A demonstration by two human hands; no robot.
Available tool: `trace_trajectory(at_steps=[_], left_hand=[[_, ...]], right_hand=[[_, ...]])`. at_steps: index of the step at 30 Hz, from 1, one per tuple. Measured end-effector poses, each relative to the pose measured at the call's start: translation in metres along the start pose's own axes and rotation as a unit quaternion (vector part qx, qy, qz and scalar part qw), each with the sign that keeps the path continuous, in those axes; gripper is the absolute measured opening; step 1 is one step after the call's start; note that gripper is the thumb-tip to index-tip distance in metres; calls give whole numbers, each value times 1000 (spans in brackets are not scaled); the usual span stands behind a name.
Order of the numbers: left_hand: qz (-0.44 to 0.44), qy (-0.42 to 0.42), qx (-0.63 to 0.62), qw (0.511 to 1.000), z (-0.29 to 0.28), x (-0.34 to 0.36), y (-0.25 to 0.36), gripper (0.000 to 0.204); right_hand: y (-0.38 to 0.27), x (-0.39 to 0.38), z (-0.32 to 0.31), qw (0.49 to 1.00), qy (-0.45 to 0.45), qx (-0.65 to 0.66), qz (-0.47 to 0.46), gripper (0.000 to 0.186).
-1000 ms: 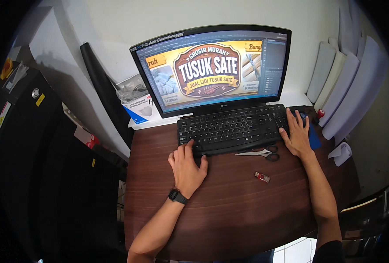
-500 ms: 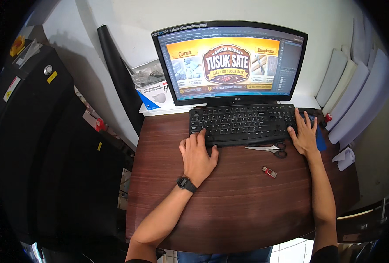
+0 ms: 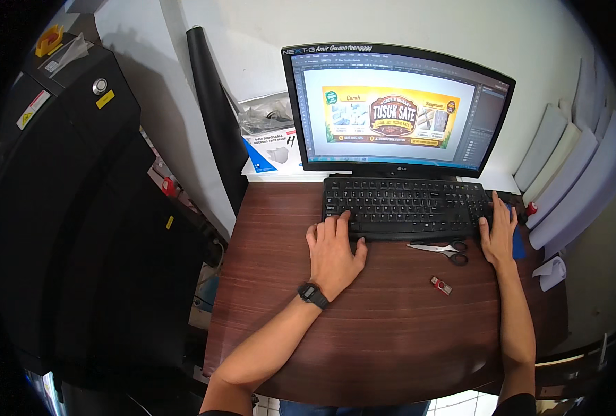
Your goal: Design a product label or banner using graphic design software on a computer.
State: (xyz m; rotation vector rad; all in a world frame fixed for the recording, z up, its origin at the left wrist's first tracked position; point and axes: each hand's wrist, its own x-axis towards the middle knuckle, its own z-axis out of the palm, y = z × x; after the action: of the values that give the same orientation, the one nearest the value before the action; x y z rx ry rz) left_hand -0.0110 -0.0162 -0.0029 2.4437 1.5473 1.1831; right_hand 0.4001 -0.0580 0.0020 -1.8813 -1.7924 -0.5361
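A black keyboard (image 3: 405,208) lies in front of the monitor (image 3: 401,111), whose screen shows a yellow and brown banner design in an editing window. My left hand (image 3: 334,253), with a black digital watch (image 3: 313,295) on its wrist, rests fingertips on the keyboard's lower left keys, thumb spread toward its front edge. Beside the keyboard's right end lies my right hand (image 3: 499,236), fingers stretched forward and thumb apart. What is beneath its palm is hidden. Scissors (image 3: 450,249) with black handles and a red and silver USB stick (image 3: 441,285) lie between my hands.
A tall black cabinet-like machine (image 3: 79,208) stands at the left. Behind the desk (image 3: 391,340) a long black roll (image 3: 214,114) leans near a face mask box (image 3: 273,149). Rolls of white paper (image 3: 578,180) stand at the right, near a blue flat piece (image 3: 518,243).
The banner on the screen has become smaller, showing its whole outline on white. My right hand's fingers are closer together. The whole view has shifted, moving the desk scene rightward and slightly down.
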Motion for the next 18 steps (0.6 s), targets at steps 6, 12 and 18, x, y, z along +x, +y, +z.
trace_trajectory(at_steps=[6,12,18], left_hand=[[-3,-2,-4,1000,0,1,-1,60],[5,-2,-5,1000,0,2,0,60],[2,-7,-5,1000,-1,1,0,61]], right_hand=[[-3,2,-4,999,-29,17,23,66],[0,1,-1,1000,-12,18,19,64],[3,2,-5,999,-15,23,40,58]])
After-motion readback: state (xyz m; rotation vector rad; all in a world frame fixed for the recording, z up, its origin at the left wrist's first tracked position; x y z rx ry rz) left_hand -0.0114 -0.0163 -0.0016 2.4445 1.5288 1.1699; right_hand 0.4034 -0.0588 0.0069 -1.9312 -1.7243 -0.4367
